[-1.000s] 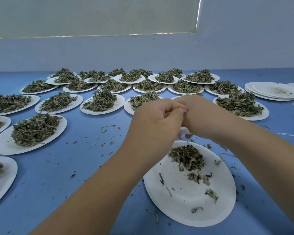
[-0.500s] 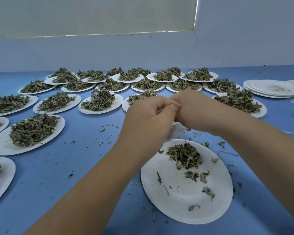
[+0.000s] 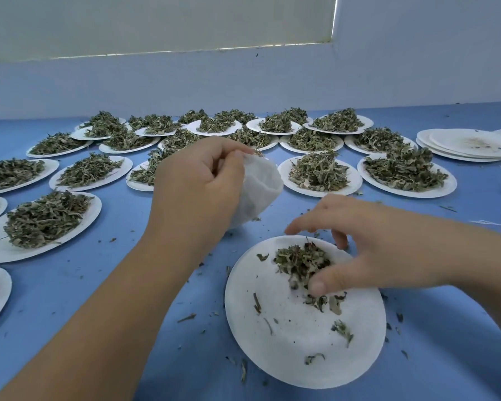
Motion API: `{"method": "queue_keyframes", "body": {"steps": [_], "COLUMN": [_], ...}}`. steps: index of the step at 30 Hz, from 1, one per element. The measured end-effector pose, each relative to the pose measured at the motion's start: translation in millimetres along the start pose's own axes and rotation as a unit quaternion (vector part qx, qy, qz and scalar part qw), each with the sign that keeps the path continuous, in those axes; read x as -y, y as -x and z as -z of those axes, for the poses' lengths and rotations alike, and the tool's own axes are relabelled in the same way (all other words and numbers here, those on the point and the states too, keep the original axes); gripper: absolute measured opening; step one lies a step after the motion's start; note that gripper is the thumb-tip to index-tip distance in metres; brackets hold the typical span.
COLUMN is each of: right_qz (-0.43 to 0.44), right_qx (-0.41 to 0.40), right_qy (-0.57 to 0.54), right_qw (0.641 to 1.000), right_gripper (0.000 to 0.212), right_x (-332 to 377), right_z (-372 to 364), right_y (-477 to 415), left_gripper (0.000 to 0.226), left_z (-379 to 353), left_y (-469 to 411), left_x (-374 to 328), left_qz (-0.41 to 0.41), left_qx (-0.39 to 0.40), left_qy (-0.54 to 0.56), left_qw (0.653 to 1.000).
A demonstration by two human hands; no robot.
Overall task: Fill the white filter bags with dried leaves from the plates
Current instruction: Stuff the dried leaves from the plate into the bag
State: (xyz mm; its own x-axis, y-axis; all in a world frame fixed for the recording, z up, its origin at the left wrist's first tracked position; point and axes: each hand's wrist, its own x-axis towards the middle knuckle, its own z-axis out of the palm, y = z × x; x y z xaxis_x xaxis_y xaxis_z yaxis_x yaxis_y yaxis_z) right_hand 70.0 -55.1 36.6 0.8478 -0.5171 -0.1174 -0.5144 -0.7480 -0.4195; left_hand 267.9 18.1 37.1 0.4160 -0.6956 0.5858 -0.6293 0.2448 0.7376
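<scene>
My left hand (image 3: 197, 192) holds a white filter bag (image 3: 258, 186) by its rim, mouth open and facing right, above the blue table. A near white paper plate (image 3: 287, 340) lies below, with a small pile of dried leaves (image 3: 298, 261) at its far side and a few scraps. My right hand (image 3: 368, 250) is lowered over that pile, fingers spread and curled around it, thumb touching the leaves.
Several white plates heaped with dried leaves (image 3: 318, 172) fill the blue table (image 3: 99, 285) to the left and far side. A stack of used bare plates (image 3: 469, 144) sits far right. Leaf crumbs litter the table around the near plate. A wall stands behind.
The hands were together at the bag's mouth. Now they have separated: the left keeps the bag raised, the right has dropped down onto the leaf pile on the near plate.
</scene>
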Motion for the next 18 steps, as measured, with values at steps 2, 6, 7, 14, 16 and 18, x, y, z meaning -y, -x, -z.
{"method": "queue_keyframes", "body": {"steps": [2, 6, 7, 14, 16, 18], "right_qz": [0.023, 0.027, 0.026, 0.02, 0.015, 0.011], "right_qx": [0.02, 0.04, 0.041, 0.01, -0.001, -0.009], "right_qy": [0.025, 0.061, 0.063, 0.087, 0.1, 0.108], "right_qw": [0.999, 0.997, 0.997, 0.996, 0.995, 0.994], "right_gripper": [0.076, 0.077, 0.074, 0.043, 0.039, 0.038], "right_x": [-0.4, 0.3, 0.7, 5.4, 7.3, 9.0], "right_z": [-4.6, -13.8, -15.6, -22.2, -22.6, -23.1], "right_y": [-0.3, -2.9, -3.1, -7.3, -7.1, -7.4], "left_gripper": [0.031, 0.029, 0.029, 0.032, 0.031, 0.029], "left_z": [0.0, -1.5, -2.0, -6.4, -6.2, -5.5], "left_y": [0.6, 1.2, 1.4, 2.5, 2.4, 2.1], "left_x": [1.0, 1.5, 1.7, 5.0, 5.7, 7.1], "left_qz": [-0.014, -0.024, -0.025, -0.032, -0.036, -0.043], "left_qx": [-0.001, 0.003, 0.004, 0.009, 0.003, -0.007], "left_qy": [-0.018, -0.032, -0.032, -0.034, -0.034, -0.038], "left_qw": [1.0, 0.999, 0.999, 0.999, 0.999, 0.998]}}
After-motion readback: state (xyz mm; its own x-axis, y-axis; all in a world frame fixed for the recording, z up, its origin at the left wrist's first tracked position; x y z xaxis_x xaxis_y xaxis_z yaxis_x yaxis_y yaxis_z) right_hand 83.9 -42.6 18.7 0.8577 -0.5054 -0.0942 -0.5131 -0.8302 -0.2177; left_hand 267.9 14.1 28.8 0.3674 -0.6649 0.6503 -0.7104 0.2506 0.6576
